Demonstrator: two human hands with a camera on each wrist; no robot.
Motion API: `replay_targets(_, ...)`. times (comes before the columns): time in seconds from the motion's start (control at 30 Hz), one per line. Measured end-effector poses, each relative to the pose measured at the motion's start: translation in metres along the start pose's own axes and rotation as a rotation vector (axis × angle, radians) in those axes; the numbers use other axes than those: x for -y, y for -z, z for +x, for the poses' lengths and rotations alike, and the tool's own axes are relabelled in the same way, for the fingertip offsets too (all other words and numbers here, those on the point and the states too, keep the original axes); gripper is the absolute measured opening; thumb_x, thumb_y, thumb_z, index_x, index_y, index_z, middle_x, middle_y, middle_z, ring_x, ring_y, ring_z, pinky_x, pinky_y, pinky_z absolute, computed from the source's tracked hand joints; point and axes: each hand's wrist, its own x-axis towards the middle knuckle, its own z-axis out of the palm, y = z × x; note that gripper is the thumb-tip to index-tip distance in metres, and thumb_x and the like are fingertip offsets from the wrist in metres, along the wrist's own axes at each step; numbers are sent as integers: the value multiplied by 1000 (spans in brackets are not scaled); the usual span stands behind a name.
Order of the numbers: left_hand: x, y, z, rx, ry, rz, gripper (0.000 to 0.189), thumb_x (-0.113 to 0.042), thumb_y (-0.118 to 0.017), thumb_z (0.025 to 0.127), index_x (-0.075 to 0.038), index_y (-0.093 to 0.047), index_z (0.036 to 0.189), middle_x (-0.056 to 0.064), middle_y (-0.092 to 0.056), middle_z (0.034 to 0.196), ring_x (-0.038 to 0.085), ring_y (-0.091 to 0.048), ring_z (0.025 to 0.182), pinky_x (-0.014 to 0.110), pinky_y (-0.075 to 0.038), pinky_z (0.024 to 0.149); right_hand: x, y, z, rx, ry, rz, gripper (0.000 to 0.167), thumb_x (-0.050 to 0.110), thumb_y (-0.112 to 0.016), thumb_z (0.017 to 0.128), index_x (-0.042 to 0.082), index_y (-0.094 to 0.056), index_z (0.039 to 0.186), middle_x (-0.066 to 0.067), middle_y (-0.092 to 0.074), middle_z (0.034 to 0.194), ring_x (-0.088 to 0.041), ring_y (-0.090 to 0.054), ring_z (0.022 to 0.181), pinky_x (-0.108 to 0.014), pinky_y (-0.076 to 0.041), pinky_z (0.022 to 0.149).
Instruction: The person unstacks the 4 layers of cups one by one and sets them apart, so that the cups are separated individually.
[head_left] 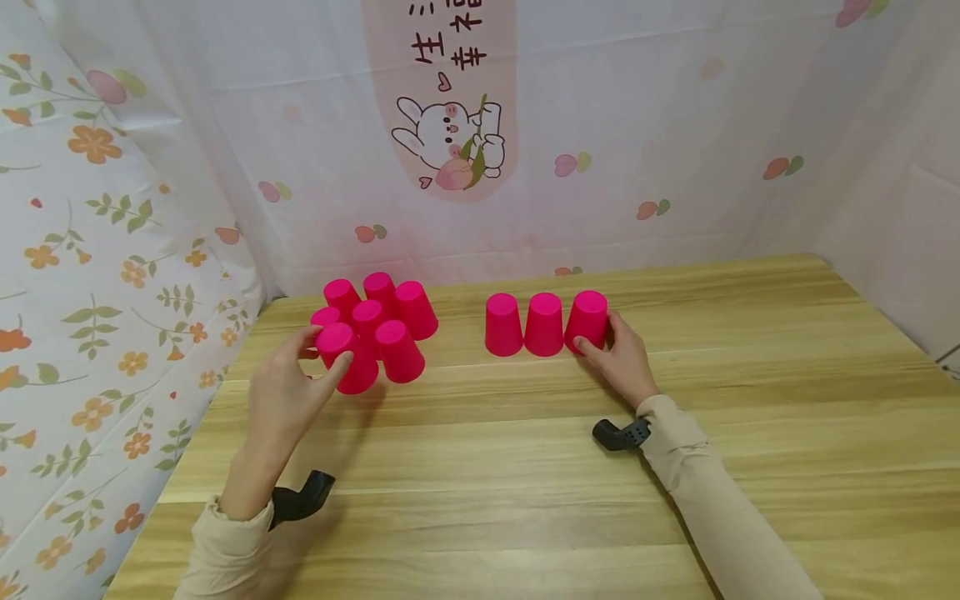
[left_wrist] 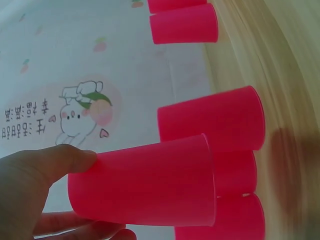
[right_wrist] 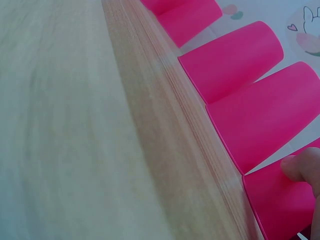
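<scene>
My left hand (head_left: pixel 288 387) grips a pink cup (head_left: pixel 347 354) that is upside down, thumb on one side and fingers on the other. In the left wrist view this cup (left_wrist: pixel 145 185) is raised, its rim apart from the tabletop. Several more upside-down pink cups stand clustered beyond it, among them a front one (head_left: pixel 400 352). Over on the right, my right hand (head_left: pixel 624 358) holds the end cup (head_left: pixel 587 321) of a row of three, thumb against its near side. The middle cup (head_left: pixel 543 325) and the left cup (head_left: pixel 503 325) stand close beside it, rims down.
The cups are toward the back of a wood-grain table (head_left: pixel 480 492). Behind the table hangs a white cloth (head_left: pixel 645 125) with a printed rabbit (head_left: pixel 450 137); a floral cloth (head_left: pixel 112 275) hangs along the left. A black wrist mount (head_left: pixel 303 497) juts from the left wrist, another (head_left: pixel 621 434) from the right.
</scene>
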Motion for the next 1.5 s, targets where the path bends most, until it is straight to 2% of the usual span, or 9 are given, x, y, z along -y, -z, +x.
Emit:
replay_targets(0.2, 10, -1, -1, 15, 32, -14, 37, -14, -74, 78, 5, -61, 106, 19, -67, 89, 34, -63, 77, 47, -51, 62, -1, 0, 1, -2, 4, -9, 52, 16, -66, 85, -2, -43, 128, -20, -53, 119, -33, -52, 108, -45, -43, 92)
replay_targets(0.47, 26, -9, -2, 29, 50, 3, 40, -14, -75, 77, 7, -59, 107, 20, -66, 86, 34, -63, 77, 46, -50, 62, -3, -1, 2, 2, -5, -8, 51, 16, -66, 86, -3, -43, 127, -21, -53, 120, -34, -51, 109, -46, -42, 94)
replay_targets(0.67, 34, -14, -3, 65, 76, -3, 41, -14, -75, 78, 7, -57, 109, 21, -65, 89, 34, -62, 79, 46, -51, 63, -2, -1, 1, -1, -13, -8, 51, 17, -66, 85, -3, -43, 127, -20, -53, 120, -33, -52, 109, -45, -42, 93)
replay_targets(0.9, 38, -19, -3, 73, 96, -26, 41, -12, -75, 78, 8, -57, 108, 22, -65, 91, 36, -63, 80, 47, -52, 63, 0, -1, 1, 2, -7, 4, 53, 16, -66, 86, -3, -42, 129, -21, -52, 121, -34, -51, 111, -46, -41, 95)
replay_targets(1.3, 41, -35, -1, 127, 150, -76, 42, -10, -73, 79, 9, -54, 111, 25, -63, 98, 39, -62, 84, 48, -52, 70, -2, 1, 0, -8, -1, -9, 53, 16, -67, 85, -3, -43, 128, -21, -53, 120, -35, -52, 108, -46, -43, 92)
replay_targets(1.5, 41, -38, -2, 109, 134, -80, 42, -9, -74, 79, 10, -54, 111, 25, -63, 99, 39, -63, 83, 49, -51, 73, -3, 0, 2, -3, 1, -4, 52, 17, -67, 85, -3, -43, 127, -20, -54, 118, -34, -53, 107, -45, -43, 91)
